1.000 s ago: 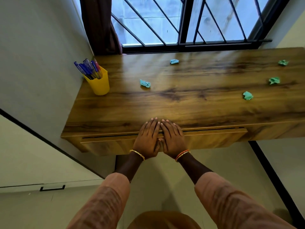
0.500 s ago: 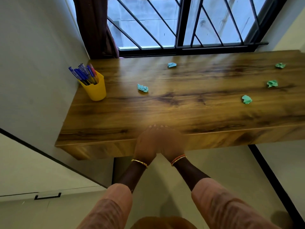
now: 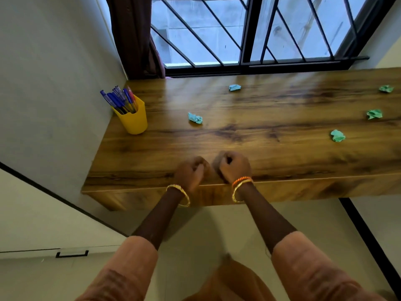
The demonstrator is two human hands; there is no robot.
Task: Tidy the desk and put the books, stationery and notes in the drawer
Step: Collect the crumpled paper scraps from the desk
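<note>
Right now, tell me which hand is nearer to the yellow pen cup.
Left. The left hand is over the desk's front edge, with the yellow pen cup farther back to its left. The right hand is beside it, farther from the cup.

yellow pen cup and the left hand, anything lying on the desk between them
Nothing: in the head view, only bare wooden desk top lies between the yellow plastic pen cup and the left hand.

On the desk (image 3: 249,137) the pen cup (image 3: 132,117) stands at the far left, two crumpled notes (image 3: 195,117) (image 3: 234,87) lie toward the middle, three more (image 3: 337,135) (image 3: 374,114) (image 3: 386,88) lie at the right, and both hands (image 3: 191,172) (image 3: 233,166) sit side by side at the near edge.
</note>
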